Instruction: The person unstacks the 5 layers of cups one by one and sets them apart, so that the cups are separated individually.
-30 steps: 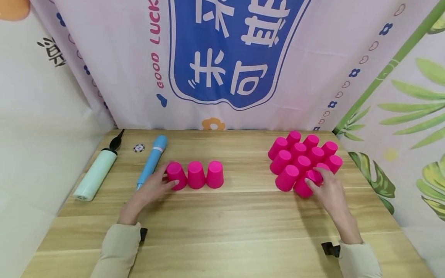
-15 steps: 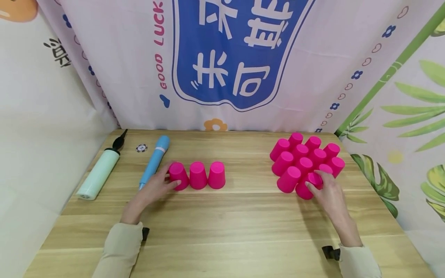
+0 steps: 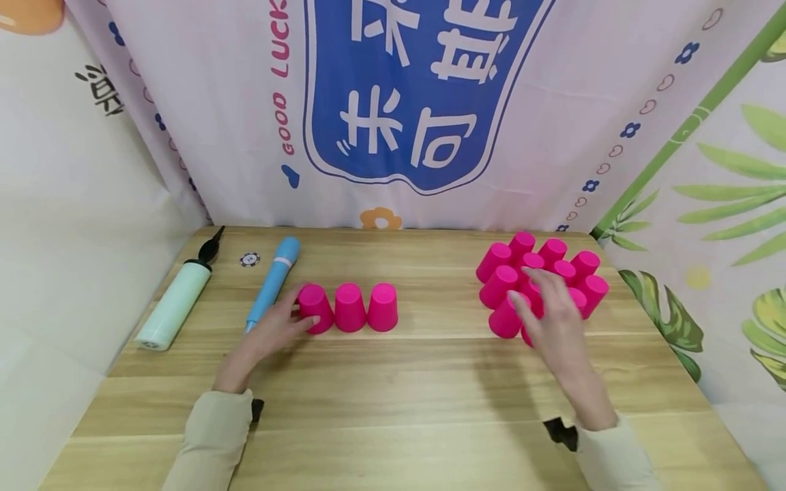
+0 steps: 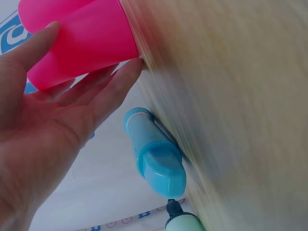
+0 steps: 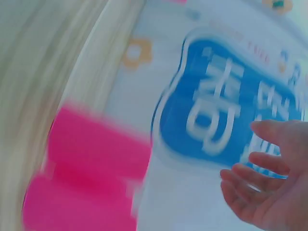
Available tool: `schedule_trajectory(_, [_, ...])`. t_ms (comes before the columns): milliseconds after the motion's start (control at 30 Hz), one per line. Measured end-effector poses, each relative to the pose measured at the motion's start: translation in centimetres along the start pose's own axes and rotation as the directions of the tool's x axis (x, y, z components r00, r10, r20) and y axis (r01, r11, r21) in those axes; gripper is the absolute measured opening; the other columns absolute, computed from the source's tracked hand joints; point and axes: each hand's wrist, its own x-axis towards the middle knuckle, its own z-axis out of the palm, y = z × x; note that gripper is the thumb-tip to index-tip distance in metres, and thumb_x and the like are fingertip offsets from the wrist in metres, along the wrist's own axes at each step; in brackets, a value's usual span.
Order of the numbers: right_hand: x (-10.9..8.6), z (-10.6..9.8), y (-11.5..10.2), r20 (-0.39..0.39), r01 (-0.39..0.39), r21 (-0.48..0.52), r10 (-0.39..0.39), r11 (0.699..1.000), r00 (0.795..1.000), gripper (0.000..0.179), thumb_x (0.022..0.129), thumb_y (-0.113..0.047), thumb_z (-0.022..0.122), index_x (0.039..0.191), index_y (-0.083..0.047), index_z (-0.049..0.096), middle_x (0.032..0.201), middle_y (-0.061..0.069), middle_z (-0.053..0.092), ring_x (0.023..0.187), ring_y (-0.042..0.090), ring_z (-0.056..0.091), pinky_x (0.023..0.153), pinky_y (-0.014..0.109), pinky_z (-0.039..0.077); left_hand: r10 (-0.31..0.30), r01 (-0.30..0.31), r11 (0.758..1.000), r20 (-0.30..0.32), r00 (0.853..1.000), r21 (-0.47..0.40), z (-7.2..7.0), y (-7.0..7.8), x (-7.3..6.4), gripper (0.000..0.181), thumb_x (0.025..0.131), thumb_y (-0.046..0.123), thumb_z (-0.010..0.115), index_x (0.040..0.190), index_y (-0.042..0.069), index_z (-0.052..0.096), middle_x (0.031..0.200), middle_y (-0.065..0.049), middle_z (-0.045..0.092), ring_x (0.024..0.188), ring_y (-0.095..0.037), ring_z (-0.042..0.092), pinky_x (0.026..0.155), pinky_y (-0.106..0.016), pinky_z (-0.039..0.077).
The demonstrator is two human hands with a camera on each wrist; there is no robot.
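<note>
Three pink cups stand upside down in a row at centre left of the table in the head view. My left hand holds the leftmost cup, thumb on its near side and fingers behind; the left wrist view shows that grip on the pink wall. The middle cup and the right-hand cup stand beside it. At right, my right hand hovers over a cluster of upturned pink cups, hiding some. In the right wrist view its fingers are loosely spread, holding nothing.
Left of the row lie a blue tube-shaped pump and a pale green hand pump with a black nozzle. A poker chip lies near the back. Printed cloth hangs behind the wooden table.
My right hand has let go of the front cup of the cluster and risen up and to the left. My left hand keeps its hold on the leftmost cup.
</note>
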Motion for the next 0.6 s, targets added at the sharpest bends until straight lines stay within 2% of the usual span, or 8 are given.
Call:
schedule_trajectory(133, [1.5, 3.9, -3.3, 0.079, 0.118, 0.153, -0.131, 0.981, 0.988, 0.048, 0.081, -0.006, 0.077, 0.124, 0.001, 0.058, 0.12, 0.014, 0.059, 0.106, 0.028, 0.059, 0.086, 0.04, 0.054, -0.003, 0.003, 1.0, 0.003, 1.0, -0.004, -0.2, -0.1, -0.1, 0.063, 0.095, 0.02, 0.062, 0.144, 0.002, 0.027, 0.138, -0.026, 0.046, 0.125, -0.046, 0.046, 0.1, -0.054, 0.044])
schedule_trajectory(233, [2.1, 7.2, -5.1, 0.169, 0.147, 0.236, -0.19, 0.96, 0.967, 0.047, 0.083, -0.011, 0.076, 0.125, 0.0, 0.058, 0.119, 0.013, 0.06, 0.102, 0.028, 0.061, 0.083, 0.039, 0.056, 0.007, -0.007, 1.0, 0.001, 1.0, -0.01, 0.0, -0.2, -0.1, 0.063, 0.095, 0.018, 0.062, 0.144, 0.001, 0.027, 0.137, -0.027, 0.046, 0.124, -0.046, 0.047, 0.1, -0.054, 0.044])
schedule_trajectory(333, [2.6, 10.1, -6.3, 0.292, 0.111, 0.271, -0.191, 0.956, 0.937, 0.051, 0.085, -0.019, 0.075, 0.129, -0.003, 0.055, 0.124, 0.01, 0.058, 0.105, 0.026, 0.059, 0.087, 0.037, 0.054, 0.013, -0.013, 1.0, -0.003, 1.0, -0.013, 0.2, -0.1, -0.1, 0.063, 0.094, 0.018, 0.063, 0.144, 0.001, 0.028, 0.136, -0.027, 0.047, 0.124, -0.046, 0.048, 0.099, -0.054, 0.045])
schedule_trajectory(433, [3.0, 12.4, -7.0, 0.398, 0.069, 0.256, -0.171, 0.964, 0.901, 0.056, 0.085, -0.026, 0.075, 0.133, -0.005, 0.053, 0.128, 0.009, 0.056, 0.11, 0.023, 0.058, 0.091, 0.037, 0.053, 0.013, -0.013, 1.0, -0.001, 1.0, -0.009, 0.2, -0.1, -0.2, 0.064, 0.094, 0.017, 0.063, 0.145, 0.001, 0.027, 0.136, -0.028, 0.047, 0.124, -0.046, 0.048, 0.099, -0.054, 0.045])
schedule_trajectory(533, [3.3, 13.9, -7.4, 0.455, 0.045, 0.234, -0.151, 0.971, 0.878, 0.06, 0.084, -0.028, 0.076, 0.134, -0.005, 0.052, 0.13, 0.009, 0.055, 0.115, 0.024, 0.057, 0.093, 0.039, 0.052, 0.006, -0.006, 1.0, -0.011, 1.0, -0.01, 0.2, -0.1, -0.3, 0.064, 0.094, 0.017, 0.063, 0.145, 0.002, 0.027, 0.137, -0.027, 0.047, 0.124, -0.046, 0.048, 0.099, -0.054, 0.045])
schedule_trajectory(600, [3.4, 14.6, -7.7, 0.463, 0.038, 0.227, -0.142, 0.973, 0.875, 0.06, 0.083, -0.026, 0.077, 0.134, -0.004, 0.052, 0.129, 0.01, 0.056, 0.116, 0.025, 0.056, 0.093, 0.04, 0.052, 0.013, -0.013, 1.0, -0.016, 1.0, -0.007, 0.1, 0.0, -0.3, 0.063, 0.094, 0.017, 0.063, 0.144, 0.001, 0.027, 0.136, -0.028, 0.047, 0.123, -0.047, 0.048, 0.099, -0.054, 0.044])
